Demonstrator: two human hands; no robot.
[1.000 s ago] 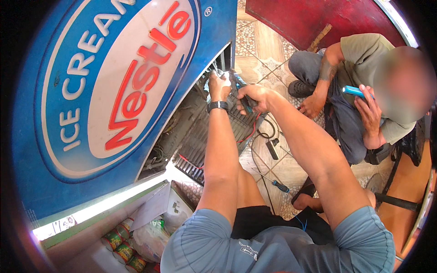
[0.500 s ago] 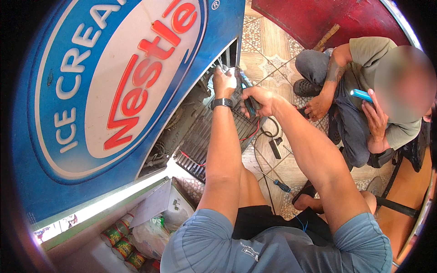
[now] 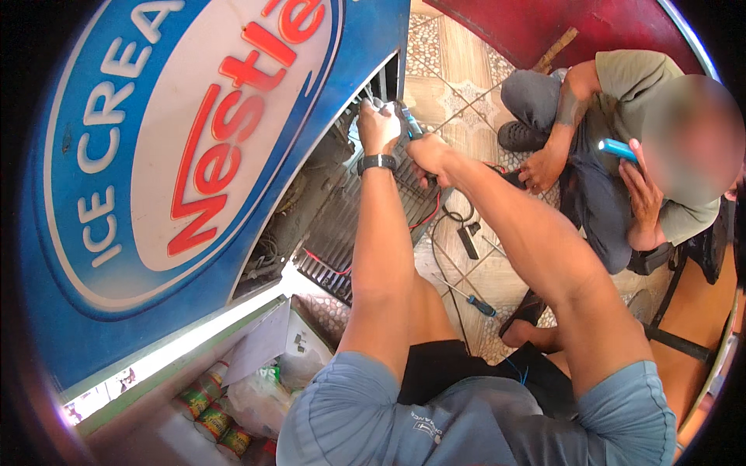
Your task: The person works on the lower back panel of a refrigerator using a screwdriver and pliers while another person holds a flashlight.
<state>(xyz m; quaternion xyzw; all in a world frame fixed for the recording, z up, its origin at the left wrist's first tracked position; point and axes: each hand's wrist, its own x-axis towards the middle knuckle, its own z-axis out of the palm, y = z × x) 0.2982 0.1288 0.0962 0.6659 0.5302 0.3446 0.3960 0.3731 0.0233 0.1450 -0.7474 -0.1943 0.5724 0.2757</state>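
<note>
Inside the opened lower compartment of a blue cabinet [image 3: 264, 210], my left hand [image 3: 378, 130] is closed, its fingers bent around something hidden. A dark watch sits on that wrist. Just to its right, my right hand [image 3: 432, 158] is wrapped around a dark hand tool with blue parts [image 3: 413, 124]. Its upper end rises beside my left hand; I cannot make out its exact kind. A bright patch of light falls between the hands. Below them is a dark ribbed metal grille [image 3: 365, 225], with a red wire [image 3: 426, 219] running beside it.
A co-worker sits at the right, one hand holding a lit blue flashlight [image 3: 618, 149], the other low near a dark object. On the tiled floor lie a screwdriver [image 3: 480, 305], a black plug-like piece [image 3: 469, 241] and a dark cable. Cans [image 3: 211, 422] and plastic bags [image 3: 260, 400] stand lower left.
My right hand has moved up and slightly left along the tool and turned knuckles-up. The left hand stays closed in nearly the same spot. The whole view has shifted slightly.
</note>
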